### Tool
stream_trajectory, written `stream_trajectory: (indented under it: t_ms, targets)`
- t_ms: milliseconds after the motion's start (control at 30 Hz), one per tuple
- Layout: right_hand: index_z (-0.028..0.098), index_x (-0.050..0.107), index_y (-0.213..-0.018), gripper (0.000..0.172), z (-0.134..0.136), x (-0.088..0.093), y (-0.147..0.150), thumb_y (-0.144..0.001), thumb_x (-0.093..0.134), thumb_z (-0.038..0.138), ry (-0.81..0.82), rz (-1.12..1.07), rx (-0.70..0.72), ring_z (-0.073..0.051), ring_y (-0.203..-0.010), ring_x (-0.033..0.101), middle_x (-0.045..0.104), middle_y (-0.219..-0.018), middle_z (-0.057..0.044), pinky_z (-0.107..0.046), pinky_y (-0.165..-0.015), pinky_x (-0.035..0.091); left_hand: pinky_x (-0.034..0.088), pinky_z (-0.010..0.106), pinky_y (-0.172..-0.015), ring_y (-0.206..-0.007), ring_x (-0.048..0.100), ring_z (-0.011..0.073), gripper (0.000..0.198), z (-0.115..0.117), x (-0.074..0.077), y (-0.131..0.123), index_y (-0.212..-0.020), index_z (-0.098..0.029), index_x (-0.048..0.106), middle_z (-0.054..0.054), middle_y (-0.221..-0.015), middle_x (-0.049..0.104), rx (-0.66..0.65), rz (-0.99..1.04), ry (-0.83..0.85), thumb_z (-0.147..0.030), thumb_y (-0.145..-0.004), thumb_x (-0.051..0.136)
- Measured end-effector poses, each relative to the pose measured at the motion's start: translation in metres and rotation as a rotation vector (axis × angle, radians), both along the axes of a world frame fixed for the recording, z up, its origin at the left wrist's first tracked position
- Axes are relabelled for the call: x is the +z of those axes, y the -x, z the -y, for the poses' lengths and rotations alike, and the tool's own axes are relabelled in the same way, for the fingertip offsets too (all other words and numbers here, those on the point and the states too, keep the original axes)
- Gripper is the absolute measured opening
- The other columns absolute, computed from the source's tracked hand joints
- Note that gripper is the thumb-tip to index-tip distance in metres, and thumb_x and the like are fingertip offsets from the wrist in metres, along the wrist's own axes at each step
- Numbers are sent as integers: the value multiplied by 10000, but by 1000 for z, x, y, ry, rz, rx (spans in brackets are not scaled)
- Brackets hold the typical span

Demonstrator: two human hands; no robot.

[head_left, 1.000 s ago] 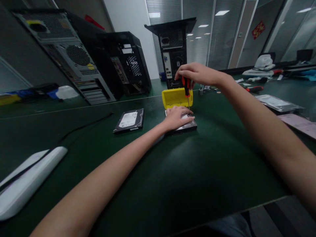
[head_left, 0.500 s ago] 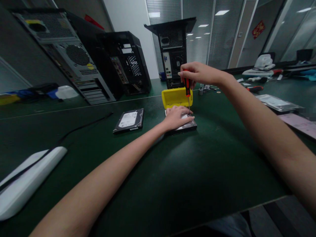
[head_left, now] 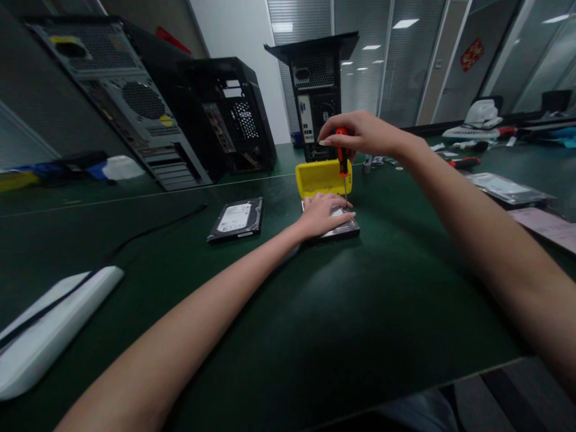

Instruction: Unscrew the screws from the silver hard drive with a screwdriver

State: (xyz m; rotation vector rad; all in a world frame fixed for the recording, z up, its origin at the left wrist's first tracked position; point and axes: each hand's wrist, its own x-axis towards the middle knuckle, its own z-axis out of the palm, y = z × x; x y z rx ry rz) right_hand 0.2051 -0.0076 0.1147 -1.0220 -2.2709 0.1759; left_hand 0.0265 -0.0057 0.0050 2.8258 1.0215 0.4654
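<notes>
My left hand [head_left: 321,215] lies flat across the top of a hard drive [head_left: 346,230], fingers stretched out, covering much of its label. Above it, my right hand [head_left: 353,133] grips the top of a red and black screwdriver [head_left: 343,161] from above. The screwdriver stands nearly upright, its shaft reaching down to the drive's far right part beside my left fingers. Whether the tip sits in a screw is too small to tell. Just behind the drive is an open yellow case [head_left: 318,179]. A second hard drive [head_left: 236,218] rests to the left, label up.
Computer towers [head_left: 148,108] stand at the back left, another tower [head_left: 315,90] behind the yellow case. On the left lie a white device [head_left: 67,318] and a black cable [head_left: 148,229]. To the right are another drive [head_left: 506,187], a pink sheet [head_left: 546,225] and a red-handled tool [head_left: 465,162].
The fingers of my right hand have shifted round the screwdriver handle, the thumb and forefinger reaching further left. My left hand and the drive have stayed in place.
</notes>
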Motion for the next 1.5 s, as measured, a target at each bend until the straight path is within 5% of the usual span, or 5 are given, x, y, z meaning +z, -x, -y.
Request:
stream_trajectory:
  t_ms: [467, 1000, 1500]
  targets:
    - [167, 608, -983, 411, 4, -3, 8, -952, 310, 448, -42, 25, -49, -152, -723, 554, 609, -902, -63, -258, -623, 481, 299, 426, -888, -1136, 443, 304, 445, -2, -2, -1, -1161, -297, 629, 25, -1274, 575, 0, -6, -9, -576, -877, 430]
    - [181, 603, -920, 368, 0, -3, 0, -908, 418, 499, 21, 3, -27, -141, -662, 553, 586, -751, -34, -267, -629, 467, 302, 424, -882, -1144, 450, 296, 420, 0, 0, 0, -1149, -300, 633, 23, -1268, 582, -5, -1, -15, -557, -879, 441]
    - [182, 565, -783, 470, -9, -5, 5, -844, 440, 630, -171, 92, -151, -187, -756, 521, 549, -702, -44, -303, -677, 407, 309, 435, -891, -1137, 441, 306, 427, -1, 0, 0, -1154, -302, 633, 27, -1275, 570, 3, -3, -1, -565, -876, 443]
